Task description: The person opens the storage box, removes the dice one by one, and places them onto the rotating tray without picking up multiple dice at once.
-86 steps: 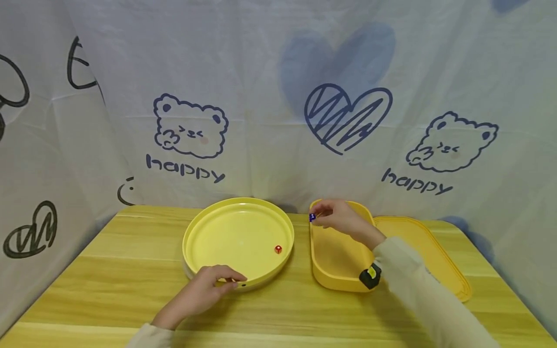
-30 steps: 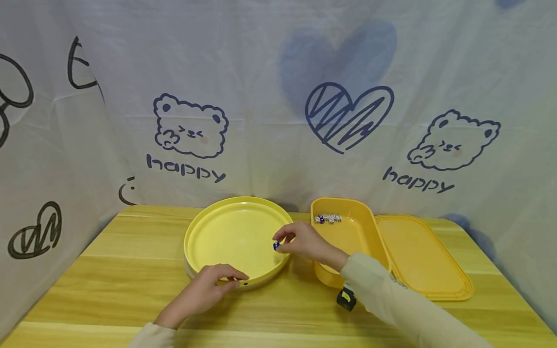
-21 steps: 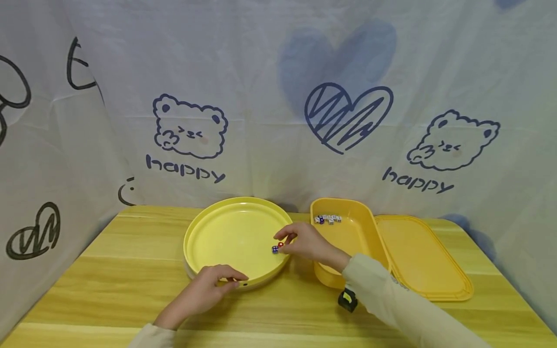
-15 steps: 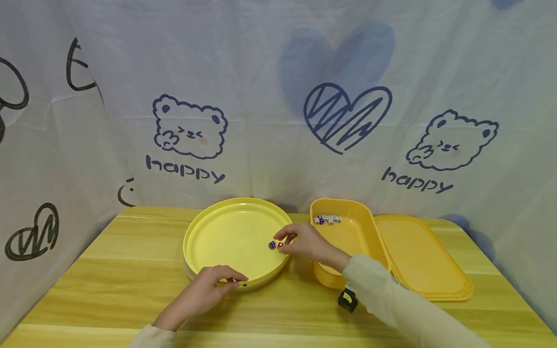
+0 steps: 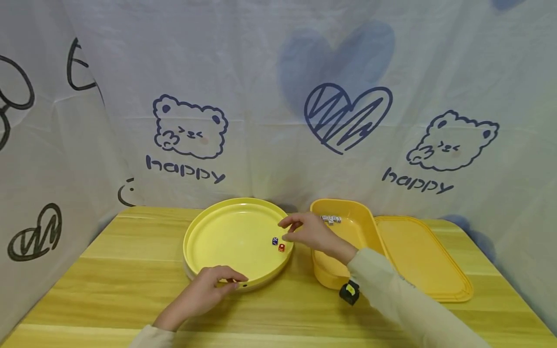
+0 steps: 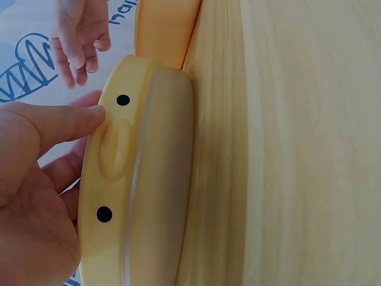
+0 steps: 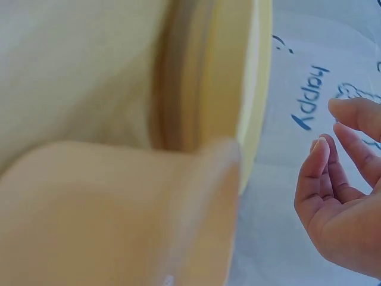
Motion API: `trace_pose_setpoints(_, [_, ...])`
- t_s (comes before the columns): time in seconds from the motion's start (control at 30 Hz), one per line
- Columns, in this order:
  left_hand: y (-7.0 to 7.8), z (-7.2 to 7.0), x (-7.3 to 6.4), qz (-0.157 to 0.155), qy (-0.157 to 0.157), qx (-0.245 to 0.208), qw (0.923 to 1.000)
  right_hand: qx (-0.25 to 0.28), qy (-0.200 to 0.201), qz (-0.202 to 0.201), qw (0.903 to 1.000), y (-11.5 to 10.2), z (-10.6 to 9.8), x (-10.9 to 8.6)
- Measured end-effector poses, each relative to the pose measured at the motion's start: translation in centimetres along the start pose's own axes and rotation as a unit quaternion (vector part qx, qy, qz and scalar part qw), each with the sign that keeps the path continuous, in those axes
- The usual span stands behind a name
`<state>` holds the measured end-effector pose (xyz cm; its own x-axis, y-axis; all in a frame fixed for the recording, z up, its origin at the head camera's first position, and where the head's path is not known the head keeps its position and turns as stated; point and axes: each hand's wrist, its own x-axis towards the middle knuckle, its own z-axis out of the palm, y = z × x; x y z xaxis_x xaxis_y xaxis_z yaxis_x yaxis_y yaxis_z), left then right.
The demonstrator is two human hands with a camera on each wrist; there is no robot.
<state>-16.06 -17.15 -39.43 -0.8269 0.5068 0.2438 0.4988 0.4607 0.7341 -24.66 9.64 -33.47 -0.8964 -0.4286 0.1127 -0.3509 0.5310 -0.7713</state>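
My left hand [image 5: 209, 287] pinches the near rim of a round yellow tray [image 5: 235, 232], thumb outside, as the left wrist view also shows. Inside the tray, near its right side, lie a blue die [image 5: 275, 240] and a red die [image 5: 281, 247], close together. Just over that side of the rim hovers my right hand [image 5: 311, 233]; in the right wrist view its fingers [image 7: 318, 158] are loosely bent with nothing between them. Several white dice [image 5: 331, 219] sit at the back of an orange-yellow box [image 5: 326, 276], partly hidden by the right hand.
Right of the box, a flat orange-yellow lid [image 5: 422, 261] lies on the wooden table [image 5: 109, 280]. A white cloth [image 5: 261, 145] with printed bears and hearts hangs behind the table. My right wrist wears a small black device [image 5: 349, 292].
My right hand brought the blue die from the box to the tray and let it go beside the red one. Since then it has risen slightly and shifted right. The left hand stays put.
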Motion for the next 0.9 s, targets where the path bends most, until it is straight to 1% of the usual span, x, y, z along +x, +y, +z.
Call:
trace_pose_setpoints(0.23, [0.0, -0.1, -0.1, -0.001, -0.002, 0.002, 1.0000, 0.012, 0.025, 0.024, 0.9993, 0.3, -1.9, 1.0])
trace_pose_setpoints(0.4, [0.0, -0.1, -0.1, 0.002, -0.002, 0.002, 1.0000, 0.022, 0.044, 0.027, 0.9984, 1.5, -3.5, 1.6])
trace_pose_setpoints(0.5, [0.0, -0.1, -0.1, 0.002, -0.001, 0.002, 1.0000, 0.034, 0.067, 0.050, 0.9959, 2.6, -4.6, 1.9])
trace_pose_setpoints(0.6, [0.0, -0.1, 0.0, 0.001, 0.000, 0.004, 1.0000, 0.057, 0.091, 0.076, 0.9913, 4.1, -5.7, 2.2])
trace_pose_setpoints(0.77, [0.0, 0.0, -0.1, -0.002, -0.004, -0.001, 1.0000, 0.096, 0.136, 0.121, 0.9785, 6.3, -7.1, 2.5])
trace_pose_setpoints(0.9, [0.1, 0.1, -0.1, -0.002, -0.005, -0.001, 1.0000, 0.113, 0.171, 0.142, 0.9685, 7.8, -7.7, 2.6])
